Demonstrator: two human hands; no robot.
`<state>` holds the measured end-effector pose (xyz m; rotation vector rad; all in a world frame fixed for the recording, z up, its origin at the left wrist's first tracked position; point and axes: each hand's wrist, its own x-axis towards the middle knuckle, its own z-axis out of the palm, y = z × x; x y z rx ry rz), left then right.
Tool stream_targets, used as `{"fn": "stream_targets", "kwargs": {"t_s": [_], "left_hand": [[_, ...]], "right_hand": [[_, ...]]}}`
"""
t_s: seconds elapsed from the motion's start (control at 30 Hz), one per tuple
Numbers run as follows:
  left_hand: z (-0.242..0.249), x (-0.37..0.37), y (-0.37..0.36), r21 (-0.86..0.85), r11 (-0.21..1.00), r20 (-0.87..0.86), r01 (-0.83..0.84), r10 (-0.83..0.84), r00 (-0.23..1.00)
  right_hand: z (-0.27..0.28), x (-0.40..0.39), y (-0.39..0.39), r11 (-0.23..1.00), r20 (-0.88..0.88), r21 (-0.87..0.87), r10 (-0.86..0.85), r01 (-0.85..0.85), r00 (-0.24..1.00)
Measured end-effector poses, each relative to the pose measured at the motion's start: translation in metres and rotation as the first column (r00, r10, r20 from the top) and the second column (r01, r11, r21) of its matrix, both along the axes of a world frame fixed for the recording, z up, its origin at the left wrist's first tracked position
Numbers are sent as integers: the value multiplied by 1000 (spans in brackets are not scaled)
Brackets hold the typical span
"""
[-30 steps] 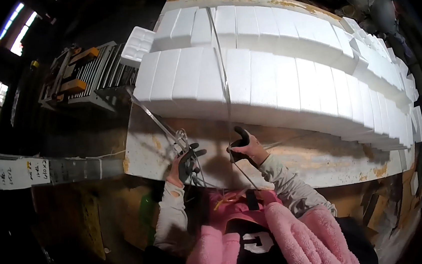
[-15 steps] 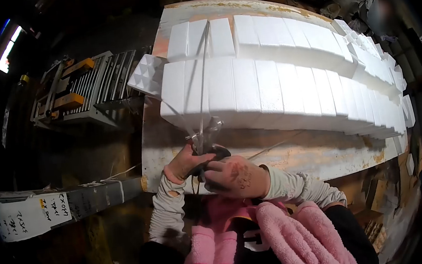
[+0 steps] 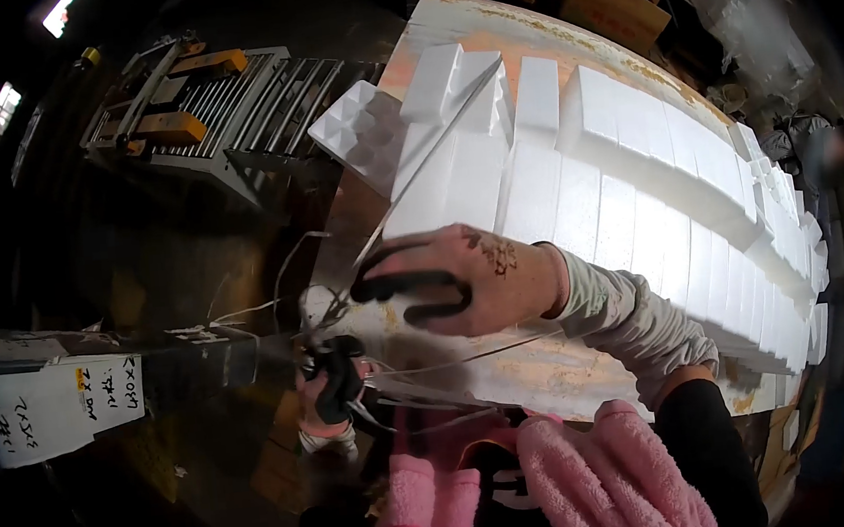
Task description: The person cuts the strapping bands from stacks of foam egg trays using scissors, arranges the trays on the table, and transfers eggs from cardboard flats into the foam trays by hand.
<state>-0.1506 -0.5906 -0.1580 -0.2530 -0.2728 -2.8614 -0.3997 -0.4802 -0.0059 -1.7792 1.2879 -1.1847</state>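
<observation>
My left hand, in a black-fingered glove, is closed around a bunch of thin plastic strap off the table's left edge. Loose ends of the strap trail to the right past my waist. Over the front row of white foam blocks is my right hand, palm down, its dark-gloved fingers stretched left and apart. Its fingertips are beside the taut length of strap that slants across the end blocks. At that end, one foam piece with round hollows leans outward, and the nearby blocks sit tilted.
The blocks stand in two long rows on a worn board table. Left of it are a roller conveyor with yellow parts and a grey beam bearing a handwritten paper. A cardboard box is behind the table.
My hands have come apart: the left moved left and down with the strap, the right rose over the blocks. The end blocks now tilt. The view has turned.
</observation>
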Motion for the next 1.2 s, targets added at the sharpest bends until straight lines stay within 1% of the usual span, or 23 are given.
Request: {"fn": "stream_targets", "kwargs": {"t_s": [0.03, 0.07, 0.1, 0.17, 0.2, 0.27, 0.33, 0.4, 0.43, 0.5, 0.53, 0.6, 0.63, 0.67, 0.73, 0.83, 0.93, 0.97, 1.07, 1.1, 1.13, 1.17, 1.2], "left_hand": [[-5, 4, -10, -52, 998, -89, -41, 36, 995], [-9, 3, -11, 9, 998, -139, -69, 70, 988], [-13, 1, -12, 71, 993, -189, -92, 104, 976], [-23, -10, -27, 59, 993, -168, -103, 112, 979], [-25, -16, -26, 34, 969, -6, -244, 244, 970], [-27, -28, -23, -124, 888, 346, -442, 456, 820], [3, -57, -28, -383, 866, 327, -322, 453, 830], [4, -69, -33, -378, 884, 520, -273, 447, 728], [2, -73, -30, -255, 920, 649, -297, 390, 653], [-26, -69, -31, -251, 918, 632, -306, 395, 667], [-40, -67, -32, -249, 917, 623, -311, 398, 674], [-28, -73, -30, -286, 926, 494, -247, 363, 790], [-31, -69, -29, -264, 942, 516, -207, 319, 795], [-29, -67, -22, -9, 966, 532, -258, 223, 817], [-36, -65, -23, -340, 922, 371, -186, 313, 874], [-35, -69, -21, -177, 953, 465, -244, 300, 833], [-13, -76, -25, -226, 932, 583, -283, 362, 728], [-38, -72, -29, -440, 848, 457, -297, 496, 738], [-18, -60, -38, -507, 803, 436, -314, 553, 710], [1, -62, -42, -469, 815, 402, -341, 541, 739], [14, -66, -40, -441, 789, 389, -427, 597, 702], [16, -66, -44, -406, 777, 341, -482, 618, 708], [28, -69, -47, -444, 730, 267, -521, 662, 700]], "right_hand": [[-14, -12, -9, 986, -189, -66, -164, 154, 968], [-35, -22, -18, 947, -357, -160, -320, 280, 878], [-54, -25, -27, 967, -489, -146, -254, 209, 835], [-94, -28, -53, 989, -712, -119, -144, 84, 687], [-115, -30, -72, 987, -762, -147, -151, 59, 630], [-167, -34, -120, 982, -844, -191, -163, -2, 510], [-194, -46, -169, 997, -916, -80, -81, 19, 394], [-203, -59, -210, 995, -951, 59, 30, 85, 307], [-205, -64, -226, 986, -957, 118, 81, 116, 280], [-211, -73, -249, 963, -953, 205, 155, 176, 260], [-215, -75, -256, 951, -950, 234, 181, 200, 253], [-217, -81, -269, 929, -944, 280, 220, 241, 246], [-217, -84, -274, 920, -942, 297, 238, 256, 238], [-218, -86, -277, 913, -937, 314, 254, 260, 238], [-217, -91, -282, 898, -929, 342, 279, 277, 244], [-214, -98, -280, 876, -911, 390, 324, 284, 254], [-203, -107, -271, 865, -891, 429, 359, 261, 278], [-195, -111, -265, 859, -879, 447, 370, 250, 302], [-153, -130, -227, 907, -844, 413, 350, 78, 407], [-129, -136, -205, 953, -851, 302, 269, 0, 451], [-84, -133, -176, 936, -752, 351, 272, 16, 601], [-74, -139, -150, 963, -783, 251, 143, 97, 605], [-40, -138, -132, 895, -698, 412, 190, 171, 690]]}}
